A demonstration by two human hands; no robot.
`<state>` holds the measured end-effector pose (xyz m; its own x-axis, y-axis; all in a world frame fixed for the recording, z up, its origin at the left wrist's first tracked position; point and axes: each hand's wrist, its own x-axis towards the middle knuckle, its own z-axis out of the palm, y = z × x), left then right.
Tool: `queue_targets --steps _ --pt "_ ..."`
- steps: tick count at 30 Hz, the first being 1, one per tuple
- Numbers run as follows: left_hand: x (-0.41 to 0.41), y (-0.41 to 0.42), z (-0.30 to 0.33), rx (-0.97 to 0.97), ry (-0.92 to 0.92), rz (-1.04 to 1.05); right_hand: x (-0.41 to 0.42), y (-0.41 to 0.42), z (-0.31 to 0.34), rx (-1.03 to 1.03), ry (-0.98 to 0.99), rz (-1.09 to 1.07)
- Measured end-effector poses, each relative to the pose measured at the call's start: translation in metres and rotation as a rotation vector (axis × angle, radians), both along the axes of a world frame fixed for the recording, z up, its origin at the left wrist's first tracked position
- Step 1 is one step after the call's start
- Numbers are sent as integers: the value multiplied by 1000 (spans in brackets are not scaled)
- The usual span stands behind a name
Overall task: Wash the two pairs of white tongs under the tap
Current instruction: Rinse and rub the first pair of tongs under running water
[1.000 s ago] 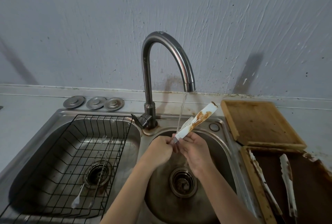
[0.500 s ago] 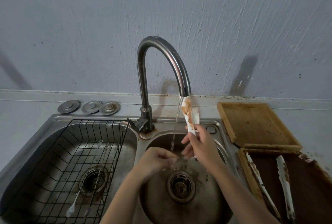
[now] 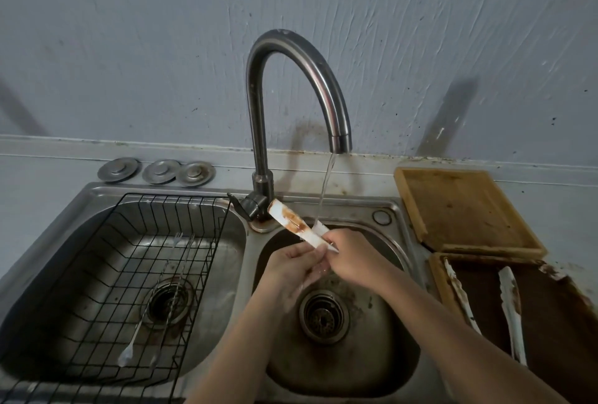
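Observation:
A pair of white tongs [image 3: 293, 221] smeared with brown sauce lies slanted over the right sink basin [image 3: 388, 348], its free end pointing up-left toward the tap base. My right hand [image 3: 351, 259] grips its lower end. My left hand [image 3: 293, 263] touches the same end from the left, fingers curled against it. Water runs from the curved steel tap [image 3: 339, 136] onto the tongs near my fingers. A second dirty pair of white tongs [image 3: 510, 301] lies spread in the dark wooden tray [image 3: 563, 322] at the right.
A black wire rack [image 3: 97, 274] fills the left basin, with thin metal utensils [image 3: 155, 322] lying in it. Three round metal plugs [image 3: 160, 171] sit behind it on the counter. A wooden cutting board [image 3: 462, 209] lies right of the sink. The wall stands close behind.
The tongs swung from upright under the spout down to a slant pointing up-left. My left hand came up to join the right at the tongs' lower end.

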<state>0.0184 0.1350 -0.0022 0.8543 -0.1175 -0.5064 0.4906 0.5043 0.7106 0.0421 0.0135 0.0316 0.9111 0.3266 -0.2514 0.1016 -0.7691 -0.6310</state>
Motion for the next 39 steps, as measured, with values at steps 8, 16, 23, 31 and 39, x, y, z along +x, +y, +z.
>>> queue_targets --steps 8,16,23,31,39 --pt "12 -6 3 53 8 116 2 0 6 18 15 -38" --pt "3 -11 8 70 -2 -15 -3 -19 15 -103 -24 -41" --pt "-6 -19 7 184 1 -95 -17 -32 6 -186 -144 -122" --pt "0 -10 4 230 59 -23 -27 -50 14 -277 -162 -84" --pt "7 3 4 289 14 -89 -31 -62 17 -190 -164 -91"
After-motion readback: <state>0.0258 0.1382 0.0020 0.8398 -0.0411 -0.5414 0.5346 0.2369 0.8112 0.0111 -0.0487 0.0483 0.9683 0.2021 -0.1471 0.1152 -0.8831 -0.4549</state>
